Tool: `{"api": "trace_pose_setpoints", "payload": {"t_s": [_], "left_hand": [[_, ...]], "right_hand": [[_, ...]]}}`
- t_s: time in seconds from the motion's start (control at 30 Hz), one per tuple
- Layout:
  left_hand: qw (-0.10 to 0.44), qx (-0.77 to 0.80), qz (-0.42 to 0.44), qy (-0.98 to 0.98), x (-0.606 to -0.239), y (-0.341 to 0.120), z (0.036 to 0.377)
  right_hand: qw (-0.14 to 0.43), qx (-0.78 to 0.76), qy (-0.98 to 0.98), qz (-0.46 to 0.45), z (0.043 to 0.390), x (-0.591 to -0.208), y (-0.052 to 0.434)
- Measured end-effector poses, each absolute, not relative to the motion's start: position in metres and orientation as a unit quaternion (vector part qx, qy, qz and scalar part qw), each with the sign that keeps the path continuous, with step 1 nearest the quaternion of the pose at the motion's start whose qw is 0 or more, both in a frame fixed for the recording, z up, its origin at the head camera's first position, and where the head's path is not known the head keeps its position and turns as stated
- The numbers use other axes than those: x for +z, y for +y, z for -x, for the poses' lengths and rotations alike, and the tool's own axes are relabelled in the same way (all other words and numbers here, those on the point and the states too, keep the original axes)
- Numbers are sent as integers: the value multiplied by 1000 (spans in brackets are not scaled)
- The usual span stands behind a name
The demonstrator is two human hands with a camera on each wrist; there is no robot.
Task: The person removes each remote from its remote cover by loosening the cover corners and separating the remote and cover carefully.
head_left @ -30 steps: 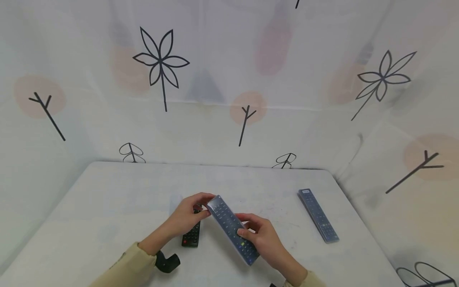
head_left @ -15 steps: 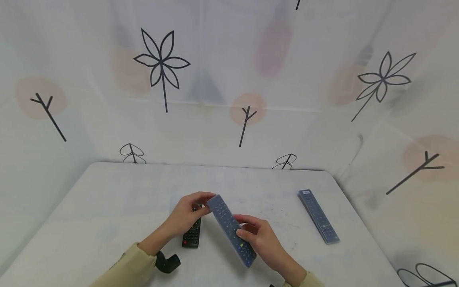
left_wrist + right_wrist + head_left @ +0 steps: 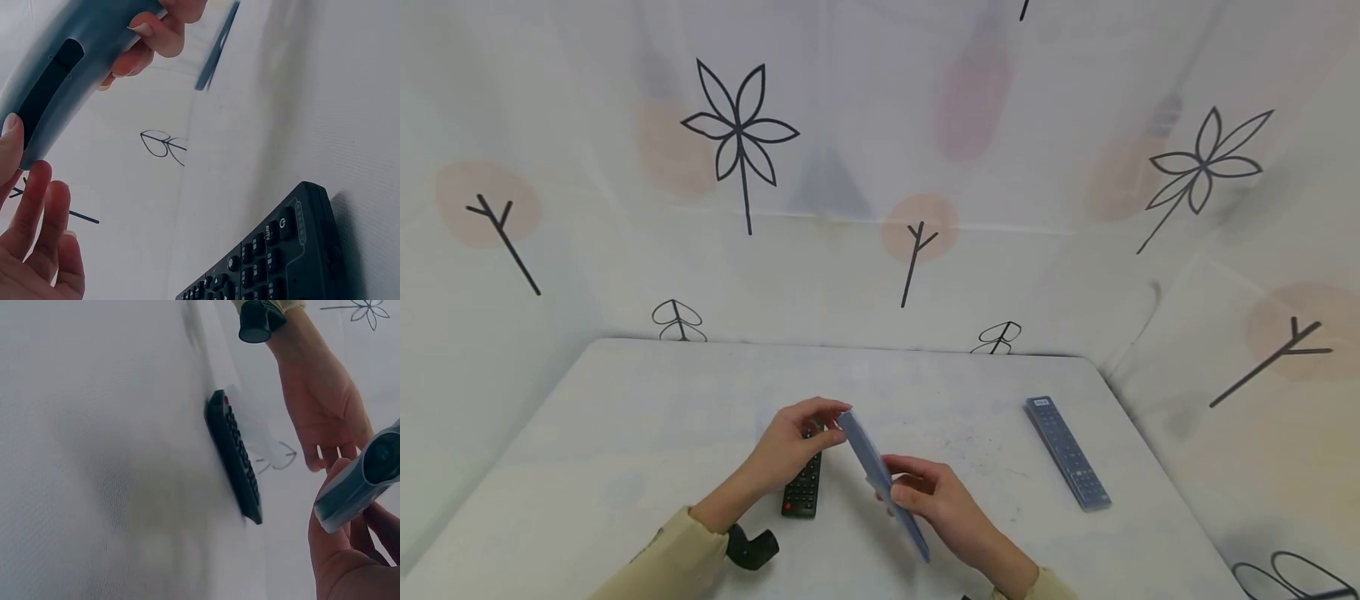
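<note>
The blue-grey remote [image 3: 880,479] is up above the white table [image 3: 625,417], in a clear sleeve. The right hand [image 3: 932,500] grips its near half. The left hand [image 3: 793,446] pinches its far end. A black remote [image 3: 802,487] lies below.

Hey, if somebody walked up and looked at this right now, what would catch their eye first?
Probably the long sleeved remote held up on edge above the white table, the right hand gripping its middle and the left hand at its far tip. A black remote lies just beneath.
</note>
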State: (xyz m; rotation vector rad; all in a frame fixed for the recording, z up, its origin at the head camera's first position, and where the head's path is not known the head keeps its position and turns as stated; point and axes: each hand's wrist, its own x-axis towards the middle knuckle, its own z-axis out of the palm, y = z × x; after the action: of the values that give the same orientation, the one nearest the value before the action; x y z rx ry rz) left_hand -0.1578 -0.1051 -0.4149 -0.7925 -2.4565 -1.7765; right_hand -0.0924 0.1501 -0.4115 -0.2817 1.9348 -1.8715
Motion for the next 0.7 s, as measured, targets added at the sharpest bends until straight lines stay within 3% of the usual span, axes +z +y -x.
{"api": "trace_pose_setpoints", "payload": {"t_s": [0.47,0.7], "left_hand": [[-3,-578,287,-764,-411,-104,158],[9,-614,296,-732,-406,-97,153]], "right_hand": [[281,-747,593,102,92,-409,151],[275,-737,605,122,97,-409,151]]}}
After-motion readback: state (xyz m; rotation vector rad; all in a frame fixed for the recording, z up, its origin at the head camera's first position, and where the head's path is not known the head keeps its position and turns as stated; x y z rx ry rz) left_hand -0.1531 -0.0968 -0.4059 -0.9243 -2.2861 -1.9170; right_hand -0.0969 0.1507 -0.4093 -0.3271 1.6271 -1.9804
